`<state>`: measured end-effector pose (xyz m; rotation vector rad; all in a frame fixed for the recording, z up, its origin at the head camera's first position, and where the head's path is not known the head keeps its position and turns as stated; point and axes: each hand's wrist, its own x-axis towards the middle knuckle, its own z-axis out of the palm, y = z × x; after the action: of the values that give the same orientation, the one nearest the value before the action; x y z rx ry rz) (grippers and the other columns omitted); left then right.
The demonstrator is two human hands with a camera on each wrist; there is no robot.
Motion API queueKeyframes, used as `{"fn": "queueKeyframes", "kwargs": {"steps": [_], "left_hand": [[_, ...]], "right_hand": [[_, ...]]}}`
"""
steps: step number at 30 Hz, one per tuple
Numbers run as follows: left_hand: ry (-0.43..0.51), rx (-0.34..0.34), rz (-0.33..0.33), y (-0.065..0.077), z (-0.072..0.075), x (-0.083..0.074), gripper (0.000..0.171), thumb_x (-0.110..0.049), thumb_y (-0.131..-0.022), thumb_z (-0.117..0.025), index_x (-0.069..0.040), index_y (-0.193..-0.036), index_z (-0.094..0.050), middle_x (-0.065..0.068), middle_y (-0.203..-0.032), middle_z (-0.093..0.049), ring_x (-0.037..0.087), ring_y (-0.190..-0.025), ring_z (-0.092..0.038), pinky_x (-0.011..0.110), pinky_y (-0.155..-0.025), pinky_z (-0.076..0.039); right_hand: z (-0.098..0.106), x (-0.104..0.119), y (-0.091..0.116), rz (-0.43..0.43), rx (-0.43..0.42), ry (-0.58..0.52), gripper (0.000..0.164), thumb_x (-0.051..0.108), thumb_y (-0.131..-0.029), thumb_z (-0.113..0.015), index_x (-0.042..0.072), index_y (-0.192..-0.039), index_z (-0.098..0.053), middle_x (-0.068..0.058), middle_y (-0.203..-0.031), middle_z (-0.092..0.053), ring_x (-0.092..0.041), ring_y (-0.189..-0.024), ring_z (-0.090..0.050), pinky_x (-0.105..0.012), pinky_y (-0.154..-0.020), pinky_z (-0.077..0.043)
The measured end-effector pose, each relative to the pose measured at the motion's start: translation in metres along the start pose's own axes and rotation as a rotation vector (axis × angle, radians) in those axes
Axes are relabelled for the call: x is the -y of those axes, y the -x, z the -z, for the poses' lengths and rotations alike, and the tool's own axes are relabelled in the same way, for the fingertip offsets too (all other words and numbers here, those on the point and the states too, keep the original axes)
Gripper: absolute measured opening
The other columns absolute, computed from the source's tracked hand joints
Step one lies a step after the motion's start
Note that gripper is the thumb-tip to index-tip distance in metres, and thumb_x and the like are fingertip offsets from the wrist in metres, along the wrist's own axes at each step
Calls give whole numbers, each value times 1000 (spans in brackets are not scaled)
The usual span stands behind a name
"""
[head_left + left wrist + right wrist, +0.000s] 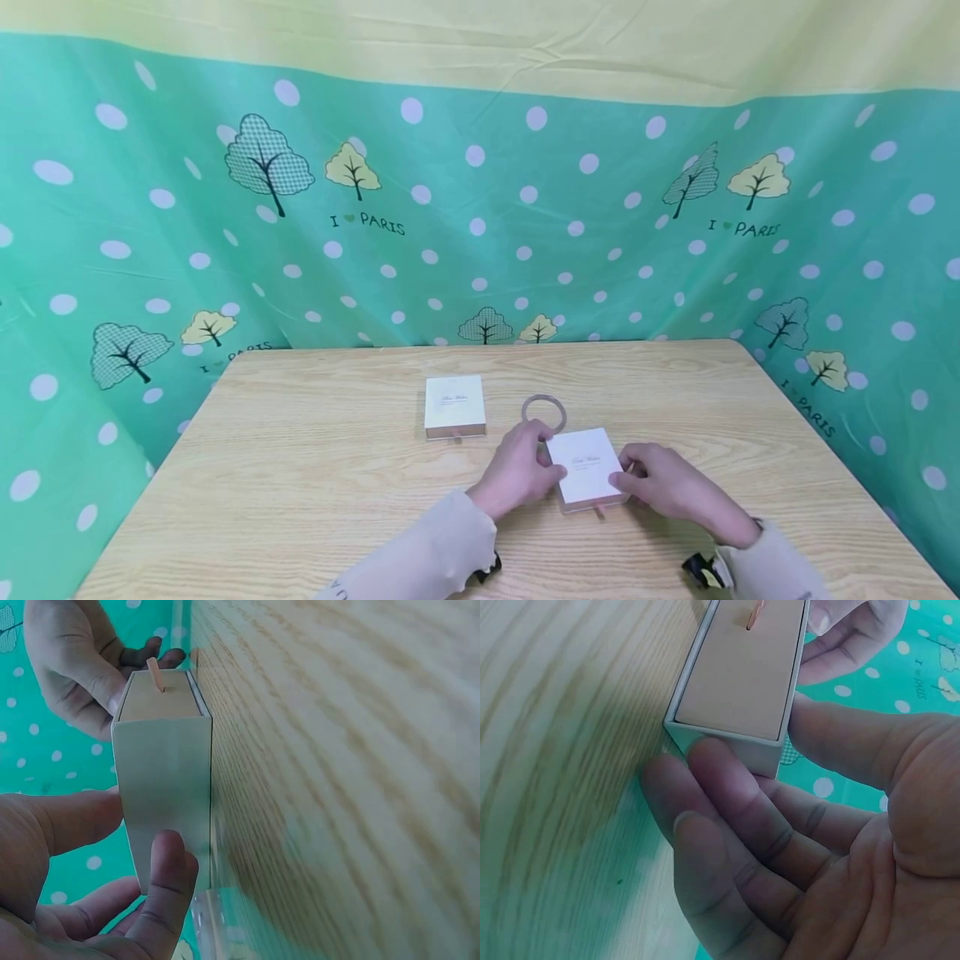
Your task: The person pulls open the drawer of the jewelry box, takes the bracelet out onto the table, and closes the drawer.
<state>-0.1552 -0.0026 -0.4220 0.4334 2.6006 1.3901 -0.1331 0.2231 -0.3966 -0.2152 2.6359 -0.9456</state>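
A white square gift box (585, 463) with small lettering on its lid lies on the table in front of me. My left hand (517, 468) grips its left side, thumb over the lid's edge and fingers along the side wall. From the opposite side my right hand (663, 482) holds it, thumb on the top edge and fingertips against the wall. A pinkish drawer front with a ribbon tab (155, 675) shows on the near side. The drawer (739, 671) sits flush inside the sleeve in the right wrist view. Just behind the box lies a mauve bangle-like ring (544, 397).
A second white box (454, 404) of the same kind stands farther back on the left. The wooden table (300, 467) runs back to a green dotted curtain (480, 200). A black strap (703, 571) is at my right wrist.
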Motion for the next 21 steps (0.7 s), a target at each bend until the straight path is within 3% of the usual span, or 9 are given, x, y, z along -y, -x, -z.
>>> {"fn": "queueKeyframes", "kwargs": {"steps": [7,21], "left_hand": [[24,-4,9,2,1,2,47,-10,-76,-79,2,-114,-56,2,-89,-53,10,-69,-52,22,-55,-48],[47,-2,44,7,5,5,49,-10,-75,-80,2,-116,-55,4,-92,-53,11,-71,-54,22,-54,-49]], "right_hand": [[-2,3,-1,-13,-13,10,15,22,-91,-65,8,-91,-61,-2,-73,-59,-17,-64,-55,-28,-52,-45],[-5,7,-1,39,10,-11,15,21,-91,-64,7,-90,-60,-3,-73,-59,-18,-64,-55,-27,-52,-45]]}}
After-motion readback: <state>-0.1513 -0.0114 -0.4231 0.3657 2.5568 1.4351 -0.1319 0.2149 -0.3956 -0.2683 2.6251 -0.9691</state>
